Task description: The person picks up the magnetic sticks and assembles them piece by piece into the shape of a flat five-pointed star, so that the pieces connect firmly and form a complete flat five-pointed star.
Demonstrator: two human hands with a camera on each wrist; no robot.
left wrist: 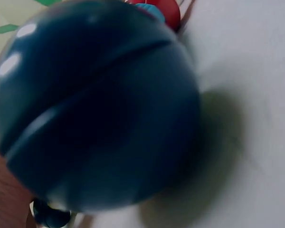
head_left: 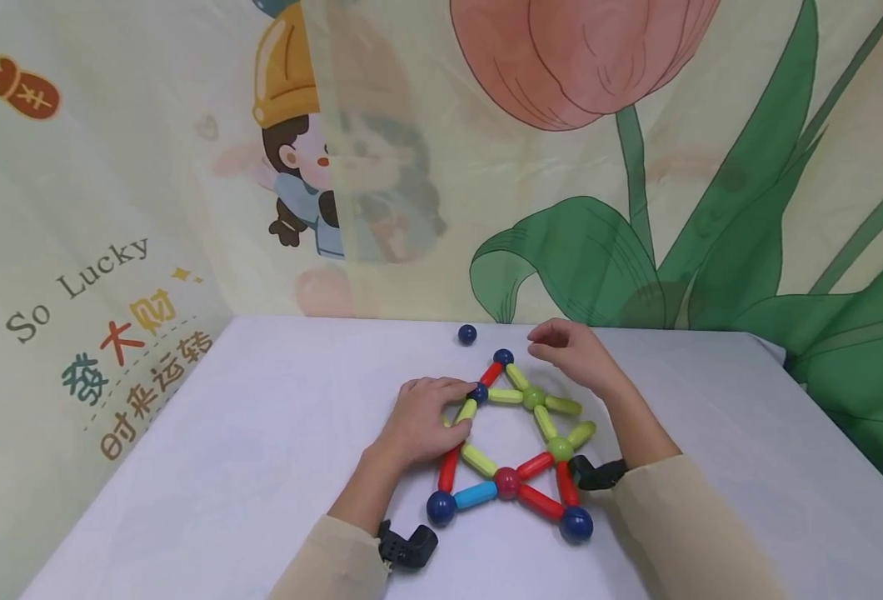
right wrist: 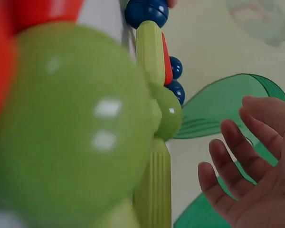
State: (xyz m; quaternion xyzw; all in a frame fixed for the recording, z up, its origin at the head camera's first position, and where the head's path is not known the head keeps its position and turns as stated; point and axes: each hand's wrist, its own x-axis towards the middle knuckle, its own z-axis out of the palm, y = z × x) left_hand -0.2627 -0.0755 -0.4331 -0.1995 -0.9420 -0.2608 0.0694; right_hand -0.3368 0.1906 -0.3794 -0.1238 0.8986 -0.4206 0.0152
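Observation:
A flat framework of balls and short sticks lies on the table. My left hand point(head_left: 428, 419) rests over its left side, index fingertip touching a blue ball point(head_left: 477, 394). The thumb lies lower, where green and red sticks converge; it covers that joint. My right hand point(head_left: 575, 354) is raised beyond the framework's right side, fingers loosely bent and holding nothing in the right wrist view. Nearest to it are a top blue ball point(head_left: 503, 357) and a green ball point(head_left: 534, 398). Another green ball point(right wrist: 76, 128) looms large in the right wrist view; a dark blue ball point(left wrist: 99, 109) fills the left wrist view.
A loose blue ball point(head_left: 467, 334) sits near the table's back edge. The framework's front has a red ball point(head_left: 507, 482), a blue stick point(head_left: 476, 495) and a right blue ball point(head_left: 576, 524). A printed curtain point(head_left: 411, 292) hangs behind the white table point(head_left: 261, 433).

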